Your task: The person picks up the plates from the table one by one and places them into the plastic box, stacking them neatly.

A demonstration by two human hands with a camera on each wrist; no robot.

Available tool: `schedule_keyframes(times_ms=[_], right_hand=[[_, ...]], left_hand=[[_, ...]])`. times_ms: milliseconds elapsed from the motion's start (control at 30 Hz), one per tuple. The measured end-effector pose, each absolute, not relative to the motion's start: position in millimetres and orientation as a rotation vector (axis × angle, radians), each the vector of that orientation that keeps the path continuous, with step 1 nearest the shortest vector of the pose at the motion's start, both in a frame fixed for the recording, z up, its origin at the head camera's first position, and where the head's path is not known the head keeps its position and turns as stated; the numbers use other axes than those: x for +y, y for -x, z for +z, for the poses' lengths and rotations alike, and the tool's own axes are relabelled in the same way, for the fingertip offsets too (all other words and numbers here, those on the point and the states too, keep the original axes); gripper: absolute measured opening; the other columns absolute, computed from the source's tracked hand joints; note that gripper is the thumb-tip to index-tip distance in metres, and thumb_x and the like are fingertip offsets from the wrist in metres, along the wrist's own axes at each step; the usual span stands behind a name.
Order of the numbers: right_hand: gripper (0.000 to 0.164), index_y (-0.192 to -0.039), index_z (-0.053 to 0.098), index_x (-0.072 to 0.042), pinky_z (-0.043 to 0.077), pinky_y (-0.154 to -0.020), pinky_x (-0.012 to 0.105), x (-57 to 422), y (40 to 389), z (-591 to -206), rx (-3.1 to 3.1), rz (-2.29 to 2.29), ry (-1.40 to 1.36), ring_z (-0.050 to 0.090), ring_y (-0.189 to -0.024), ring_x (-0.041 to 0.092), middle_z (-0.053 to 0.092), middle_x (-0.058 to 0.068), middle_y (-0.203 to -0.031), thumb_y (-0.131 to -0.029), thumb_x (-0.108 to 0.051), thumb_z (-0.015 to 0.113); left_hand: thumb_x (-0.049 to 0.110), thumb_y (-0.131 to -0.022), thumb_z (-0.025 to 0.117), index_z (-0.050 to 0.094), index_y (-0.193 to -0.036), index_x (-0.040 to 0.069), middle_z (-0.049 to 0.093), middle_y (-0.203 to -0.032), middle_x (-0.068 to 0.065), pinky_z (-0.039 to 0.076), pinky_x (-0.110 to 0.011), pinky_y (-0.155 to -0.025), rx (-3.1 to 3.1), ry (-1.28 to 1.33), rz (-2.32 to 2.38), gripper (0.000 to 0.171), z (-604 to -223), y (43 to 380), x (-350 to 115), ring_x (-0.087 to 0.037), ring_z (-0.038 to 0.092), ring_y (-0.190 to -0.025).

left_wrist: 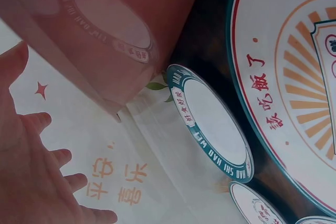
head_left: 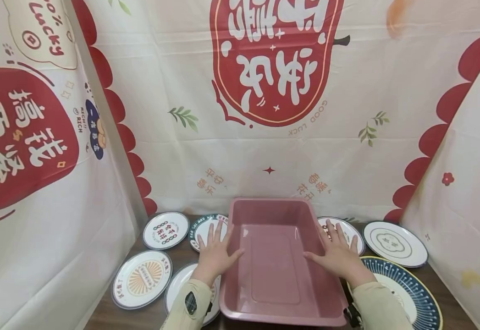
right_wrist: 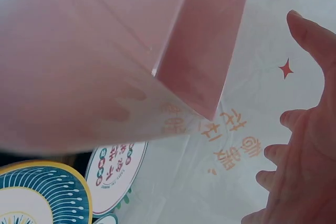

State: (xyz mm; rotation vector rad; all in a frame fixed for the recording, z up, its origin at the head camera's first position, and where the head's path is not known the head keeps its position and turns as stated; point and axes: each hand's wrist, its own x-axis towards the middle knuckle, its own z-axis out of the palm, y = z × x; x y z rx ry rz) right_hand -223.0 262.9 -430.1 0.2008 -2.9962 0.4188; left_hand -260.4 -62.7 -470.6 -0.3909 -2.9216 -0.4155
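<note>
A pink rectangular basin [head_left: 274, 270], its inside bare, stands in the middle of the dark table. My left hand [head_left: 214, 256] is at its left rim with fingers spread and straight. On the opposite side, my right hand [head_left: 340, 256] spreads its fingers the same way by the right rim. Both thumbs point inward over the basin. In the wrist views the left hand [left_wrist: 47, 166] and right hand [right_wrist: 304, 124] hold nothing; whether they touch the rim I cannot tell. Under the left fingers lies a teal-rimmed plate [left_wrist: 210, 124]; a red-lettered plate [right_wrist: 116, 174] lies by the right hand.
Left of the basin are a plate with chain print [head_left: 166, 230], a sunburst plate [head_left: 142, 279] and one partly hidden by the left arm [head_left: 182, 284]. On the right are a white plate [head_left: 395, 244] and a blue-patterned plate [head_left: 419, 293]. Printed cloth [head_left: 264, 156] hangs around three sides.
</note>
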Motion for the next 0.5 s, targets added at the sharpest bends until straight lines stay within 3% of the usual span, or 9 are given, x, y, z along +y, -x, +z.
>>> schedule_keyframes(times_ms=[267, 400, 500], right_hand=[[0.100, -0.147, 0.017, -0.004, -0.010, -0.092, 0.073, 275, 220, -419, -2.984, 0.440, -0.155, -0.001, -0.134, 0.049, 0.005, 0.026, -0.149, -0.079, -0.070, 0.049], [0.100, -0.148, 0.006, -0.003, -0.009, -0.089, 0.075, 306, 214, -416, -2.984, 0.543, -0.081, -0.007, -0.131, 0.053, -0.002, 0.031, -0.147, -0.082, -0.065, 0.051], [0.099, -0.146, 0.001, 0.001, -0.002, -0.087, 0.078, 345, 208, -419, -2.976, 0.630, 0.050, -0.006, -0.127, 0.058, -0.004, 0.037, -0.143, -0.085, -0.061, 0.049]], left_hand=[[0.067, -0.083, 0.046, 0.029, -0.146, 0.023, 0.016, -0.152, -0.015, 0.009, -0.068, -0.100, -2.889, 0.364, -0.529, 0.079, -474, 253, -76, -0.039, 0.009, -0.137], [0.064, -0.084, 0.049, 0.025, -0.147, 0.021, 0.017, -0.151, -0.016, 0.009, -0.066, -0.102, -2.886, 0.304, -0.677, 0.080, -475, 244, -92, -0.039, 0.010, -0.137], [0.054, -0.086, 0.054, 0.028, -0.145, 0.015, 0.023, -0.147, -0.020, 0.015, -0.066, -0.100, -2.844, 0.289, -0.880, 0.075, -474, 236, -109, -0.043, 0.017, -0.134]])
